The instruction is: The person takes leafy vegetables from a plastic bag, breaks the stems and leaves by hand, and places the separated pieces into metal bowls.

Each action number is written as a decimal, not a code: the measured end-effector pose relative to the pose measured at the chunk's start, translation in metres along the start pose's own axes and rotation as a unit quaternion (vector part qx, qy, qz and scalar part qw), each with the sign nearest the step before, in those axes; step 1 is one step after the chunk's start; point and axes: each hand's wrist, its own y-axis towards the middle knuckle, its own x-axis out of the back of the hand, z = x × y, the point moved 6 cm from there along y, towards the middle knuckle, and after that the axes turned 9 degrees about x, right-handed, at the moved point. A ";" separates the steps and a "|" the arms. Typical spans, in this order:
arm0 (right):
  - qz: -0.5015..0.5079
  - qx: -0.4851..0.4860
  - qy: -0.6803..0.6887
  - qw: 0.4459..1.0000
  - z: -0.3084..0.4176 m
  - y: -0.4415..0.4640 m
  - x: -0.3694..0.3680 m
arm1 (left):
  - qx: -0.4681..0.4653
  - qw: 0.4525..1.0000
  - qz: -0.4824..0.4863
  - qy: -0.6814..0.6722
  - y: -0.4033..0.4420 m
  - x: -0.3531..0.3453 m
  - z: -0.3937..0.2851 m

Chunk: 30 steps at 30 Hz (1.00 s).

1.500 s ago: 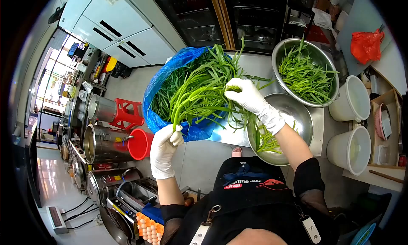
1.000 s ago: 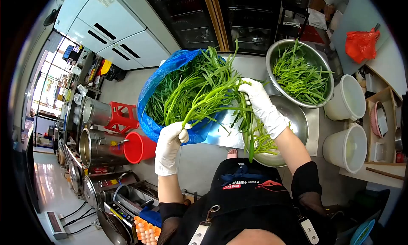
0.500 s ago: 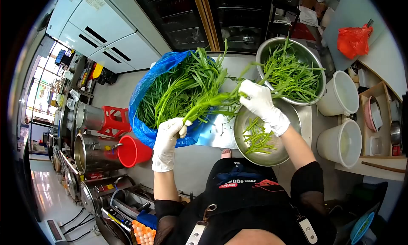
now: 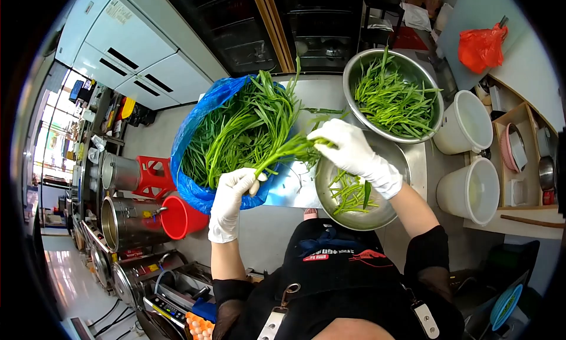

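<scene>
Greens (image 4: 285,152) held between hands (image 4: 229,201) (image 4: 351,149), right grip unclear.

Left hand (image 4: 231,199), white-gloved: fingers folded, thumb pressed in; carried on a raised forearm (image 4: 229,261). Right hand (image 4: 349,150), white-gloved: fingers curled and turned toward the left hand; carried on a forearm (image 4: 415,209) slanted inward. Both forearms bared between glove cuffs (image 4: 384,179) and black sleeves (image 4: 427,250).

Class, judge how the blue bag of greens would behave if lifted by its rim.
The blue bag would probably sag and fold, since its rim looks thin and crumpled. The greens heaped inside might spill, as the top gapes open.
</scene>
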 end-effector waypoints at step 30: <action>0.078 0.113 -0.096 0.986 0.024 0.010 -0.047 | 0.031 0.999 0.022 0.009 0.024 -0.038 0.006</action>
